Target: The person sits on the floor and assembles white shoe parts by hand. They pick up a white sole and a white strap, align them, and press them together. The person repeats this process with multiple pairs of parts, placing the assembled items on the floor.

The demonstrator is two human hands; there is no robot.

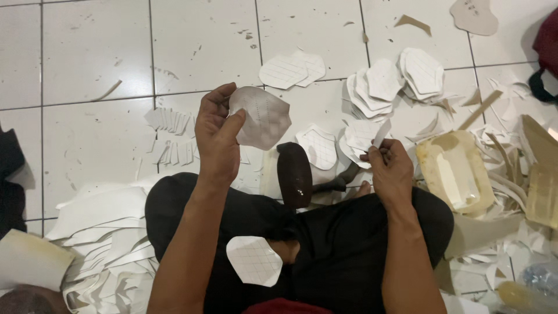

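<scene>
White tiled floor [93, 52] is lying littered with offcuts while the left hand [218, 136] is pinching a white cut-out piece [260, 116] and the right hand [390, 168] is gripping a narrow strip [381, 135], which is likely slipping loose among the stacked pieces [372, 93].

— Left hand [218, 136]?
— Raised far out in front, back toward the camera, wrist straight, forearm rising from near-left. Thumb and fingers [235, 125] pinched shut in a grip at the upper right of the hand.
— Right hand [390, 168]?
— Lower and further right, knuckles up, fingertips [376, 152] pinched together at the far-left edge. Forearm running up from the near edge, bare to the elbow.
— Apart?
— Well apart, not touching.
</scene>
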